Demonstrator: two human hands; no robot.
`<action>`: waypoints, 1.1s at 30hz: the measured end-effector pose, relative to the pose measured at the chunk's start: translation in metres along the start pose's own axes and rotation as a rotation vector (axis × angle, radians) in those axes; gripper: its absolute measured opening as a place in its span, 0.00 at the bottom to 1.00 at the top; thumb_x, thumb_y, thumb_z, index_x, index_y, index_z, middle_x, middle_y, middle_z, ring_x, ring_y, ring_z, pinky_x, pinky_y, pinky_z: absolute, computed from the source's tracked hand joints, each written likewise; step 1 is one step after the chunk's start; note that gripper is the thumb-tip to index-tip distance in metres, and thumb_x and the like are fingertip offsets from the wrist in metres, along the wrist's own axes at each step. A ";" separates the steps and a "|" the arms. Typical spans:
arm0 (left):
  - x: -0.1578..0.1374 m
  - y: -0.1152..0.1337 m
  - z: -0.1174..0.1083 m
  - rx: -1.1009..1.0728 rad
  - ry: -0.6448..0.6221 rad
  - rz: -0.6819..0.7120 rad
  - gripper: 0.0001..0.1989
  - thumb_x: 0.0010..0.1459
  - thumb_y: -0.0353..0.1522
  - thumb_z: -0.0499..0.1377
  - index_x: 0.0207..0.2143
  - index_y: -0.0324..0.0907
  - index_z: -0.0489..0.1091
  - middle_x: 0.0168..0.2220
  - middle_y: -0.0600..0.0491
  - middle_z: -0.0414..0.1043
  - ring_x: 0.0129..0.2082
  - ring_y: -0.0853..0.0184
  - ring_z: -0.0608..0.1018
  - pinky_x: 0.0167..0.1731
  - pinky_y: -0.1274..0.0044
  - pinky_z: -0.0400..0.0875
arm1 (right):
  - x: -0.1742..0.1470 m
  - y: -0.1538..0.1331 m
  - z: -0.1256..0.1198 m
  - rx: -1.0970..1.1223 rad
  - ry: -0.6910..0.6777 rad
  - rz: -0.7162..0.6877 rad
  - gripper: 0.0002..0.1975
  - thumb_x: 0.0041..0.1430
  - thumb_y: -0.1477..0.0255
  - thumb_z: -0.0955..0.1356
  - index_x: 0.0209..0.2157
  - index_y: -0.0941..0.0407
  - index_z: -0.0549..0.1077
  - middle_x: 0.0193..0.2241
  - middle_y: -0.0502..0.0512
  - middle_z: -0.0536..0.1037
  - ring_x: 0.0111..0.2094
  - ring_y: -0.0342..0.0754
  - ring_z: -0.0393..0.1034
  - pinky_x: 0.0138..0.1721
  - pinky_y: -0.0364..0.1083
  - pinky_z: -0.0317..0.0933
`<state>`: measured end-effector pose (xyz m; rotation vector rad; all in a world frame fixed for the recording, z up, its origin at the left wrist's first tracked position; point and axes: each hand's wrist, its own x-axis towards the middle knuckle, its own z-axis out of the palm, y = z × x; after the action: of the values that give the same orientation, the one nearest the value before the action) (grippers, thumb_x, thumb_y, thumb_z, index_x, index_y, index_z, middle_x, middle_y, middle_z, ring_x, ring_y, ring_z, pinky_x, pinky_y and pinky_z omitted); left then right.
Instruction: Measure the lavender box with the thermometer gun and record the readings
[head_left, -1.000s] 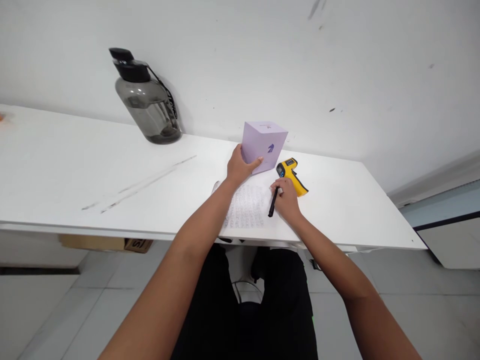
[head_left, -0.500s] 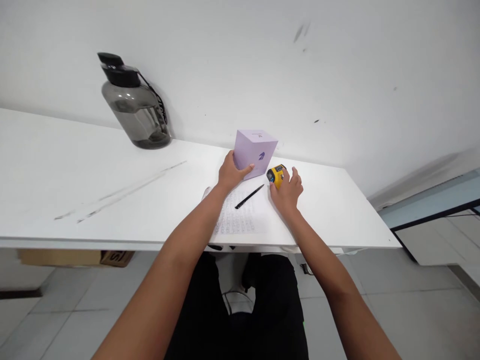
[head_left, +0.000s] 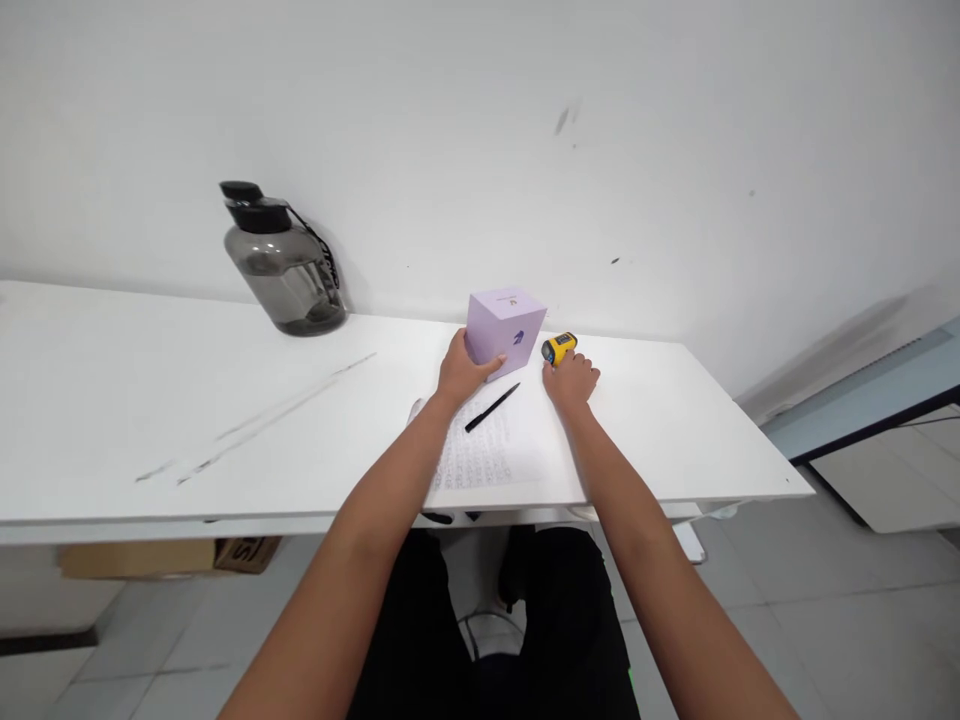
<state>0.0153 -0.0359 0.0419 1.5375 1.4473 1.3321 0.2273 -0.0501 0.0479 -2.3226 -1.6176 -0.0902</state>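
A lilac box (head_left: 504, 330) with a small purple logo stands on the white table near the wall. My left hand (head_left: 465, 372) grips its left side and front, the thumb lying across the front face. Just right of the box is a yellow and black tape measure (head_left: 560, 347). My right hand (head_left: 573, 381) is closed around its near side with the fingers curled, so part of it is hidden. Between the hands a black pen (head_left: 492, 407) lies on a sheet of paper (head_left: 480, 455) covered in handwriting, partly under my left forearm.
A large grey translucent water bottle (head_left: 289, 280) with a black lid stands against the wall at the left. The white table (head_left: 187, 400) has dark streaks on its left part. Below it a cardboard box (head_left: 142, 558) shows at the left.
The view has shifted, so the table sits lower in the picture. My right hand's fingers, more spread before, are now curled in, and the tape measure is turned slightly. My left hand keeps the box.
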 end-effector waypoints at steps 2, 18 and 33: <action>0.002 -0.002 0.000 -0.007 -0.008 -0.002 0.44 0.52 0.42 0.81 0.67 0.46 0.67 0.72 0.37 0.75 0.73 0.42 0.76 0.70 0.55 0.74 | 0.001 0.001 0.001 0.006 -0.004 -0.003 0.27 0.79 0.64 0.65 0.68 0.69 0.71 0.61 0.83 0.79 0.62 0.70 0.73 0.61 0.61 0.61; 0.007 -0.013 -0.002 -0.039 0.039 -0.017 0.57 0.53 0.42 0.81 0.78 0.49 0.56 0.78 0.35 0.67 0.78 0.43 0.73 0.74 0.53 0.71 | 0.002 0.012 0.002 0.464 0.111 0.012 0.25 0.74 0.62 0.70 0.67 0.58 0.75 0.61 0.69 0.83 0.60 0.64 0.76 0.61 0.58 0.63; 0.011 -0.016 -0.001 -0.060 0.158 -0.055 0.45 0.58 0.45 0.78 0.72 0.50 0.64 0.70 0.39 0.77 0.70 0.50 0.81 0.69 0.59 0.77 | -0.029 -0.022 -0.025 1.591 -0.166 -0.033 0.38 0.43 0.43 0.83 0.49 0.49 0.75 0.47 0.53 0.84 0.40 0.49 0.76 0.40 0.49 0.74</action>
<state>0.0079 -0.0222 0.0304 1.3708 1.5200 1.4786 0.1997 -0.0768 0.0696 -1.0220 -1.0003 0.9991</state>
